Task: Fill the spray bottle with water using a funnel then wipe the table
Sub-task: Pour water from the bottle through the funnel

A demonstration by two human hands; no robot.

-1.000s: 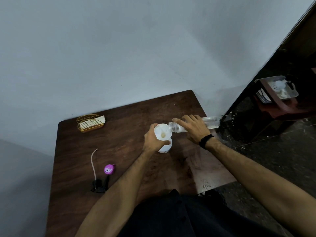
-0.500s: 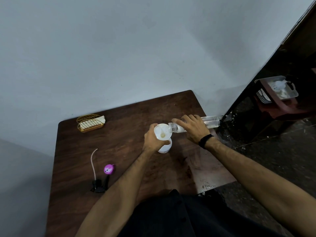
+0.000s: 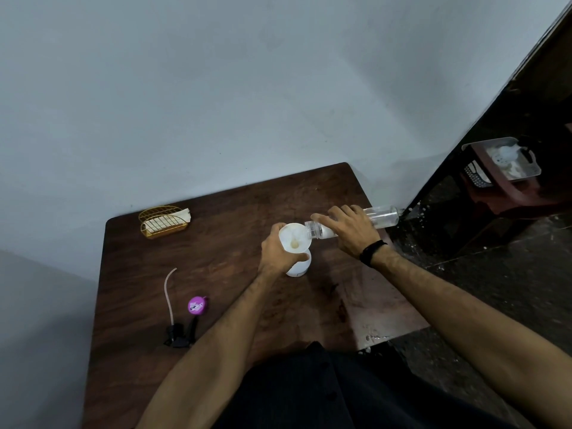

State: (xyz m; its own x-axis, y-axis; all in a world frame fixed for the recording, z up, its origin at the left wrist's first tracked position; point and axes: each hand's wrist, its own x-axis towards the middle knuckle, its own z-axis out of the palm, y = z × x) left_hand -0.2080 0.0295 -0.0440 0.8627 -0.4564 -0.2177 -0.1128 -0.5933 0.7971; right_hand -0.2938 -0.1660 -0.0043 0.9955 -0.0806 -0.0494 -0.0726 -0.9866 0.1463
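Now, white funnel [image 3: 294, 239] atop white spray bottle [image 3: 299, 265], upright

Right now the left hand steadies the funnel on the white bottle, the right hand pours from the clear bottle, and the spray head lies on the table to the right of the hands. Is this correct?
Not entirely. The head view shows the spray head lying to the left of the hands, near the purple cap. The rest holds: left hand steadies the funnel on the white bottle, right hand tips the clear bottle.

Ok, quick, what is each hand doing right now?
Left hand: closed around white plastic funnel on white spray bottle.
Right hand: closed on clear plastic water bottle, tipped into funnel.
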